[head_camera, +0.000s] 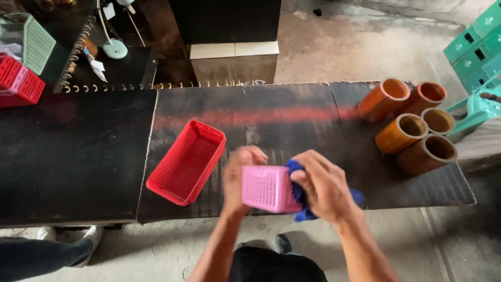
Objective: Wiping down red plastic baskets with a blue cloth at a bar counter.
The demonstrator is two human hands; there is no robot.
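hands (237, 180) (326, 185) hold pink basket (266, 189), blue cloth (300, 196) pressed against it.

- Blurring badly: left hand (239, 180), fingers impossible to count.
- Hiding mostly behind right hand (324, 185): blue cloth (299, 194).
- Getting cut off at the left edge: red basket stack (18, 81).
- Running off the right edge: teal crates (477, 44).

Dark work table (78, 156) with a faded red stripe across its top. A red perforated basket (187, 162) lies near its middle; five orange-brown cylindrical pots (412, 130) lie clustered, touching, at its right end.
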